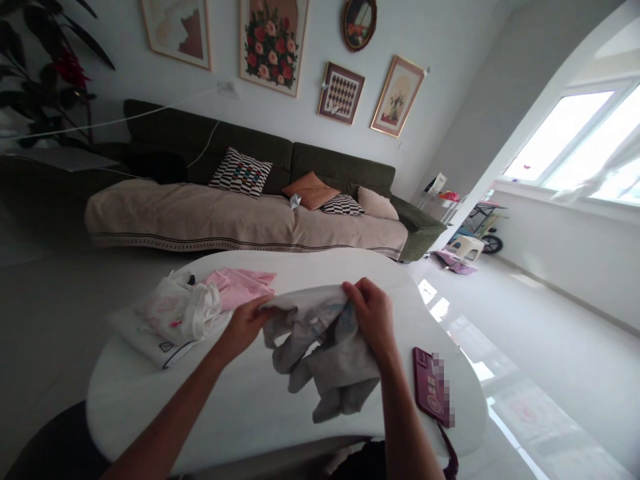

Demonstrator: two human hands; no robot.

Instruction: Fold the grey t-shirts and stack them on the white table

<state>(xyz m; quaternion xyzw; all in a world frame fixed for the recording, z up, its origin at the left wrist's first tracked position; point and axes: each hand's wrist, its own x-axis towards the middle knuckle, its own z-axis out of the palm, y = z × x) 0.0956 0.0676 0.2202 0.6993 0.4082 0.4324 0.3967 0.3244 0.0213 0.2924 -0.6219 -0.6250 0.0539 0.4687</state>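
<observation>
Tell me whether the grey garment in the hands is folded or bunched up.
Bunched up: the grey garment hangs crumpled from the left hand and right hand, no neat folds.

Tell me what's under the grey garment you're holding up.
Both hands, left hand and right hand, grip the grey garment; bare white table shows below. Anything beneath its hanging folds is covered.

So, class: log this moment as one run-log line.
left hand: grips grey garment | right hand: grips same garment, lifted over white table | nearby: pink cloth, white clothes, phone
</observation>
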